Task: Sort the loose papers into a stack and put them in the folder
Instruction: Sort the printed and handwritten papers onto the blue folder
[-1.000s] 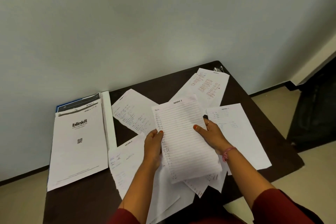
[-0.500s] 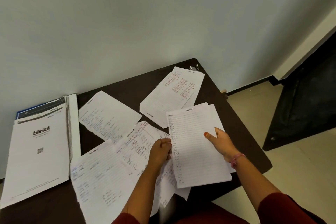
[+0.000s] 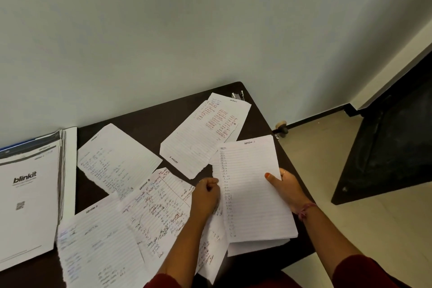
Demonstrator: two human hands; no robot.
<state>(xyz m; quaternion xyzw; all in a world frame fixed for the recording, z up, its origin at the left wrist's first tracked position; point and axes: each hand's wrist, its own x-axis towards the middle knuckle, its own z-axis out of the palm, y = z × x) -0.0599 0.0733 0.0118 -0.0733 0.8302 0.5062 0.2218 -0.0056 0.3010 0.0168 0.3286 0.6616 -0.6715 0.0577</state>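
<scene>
Between the hands lies a small stack of lined white papers (image 3: 252,189), headed "Section 1", long axis running away from the person, heading at the far end. Right hand (image 3: 288,190) grips its right edge; left hand (image 3: 207,196) pinches its left edge, over the dark table (image 3: 145,121).

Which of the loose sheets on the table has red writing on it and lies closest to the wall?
The sheet at the far right corner, with red columns of writing. The other red-inked sheet lies nearer the person, beside the left hand.
</scene>
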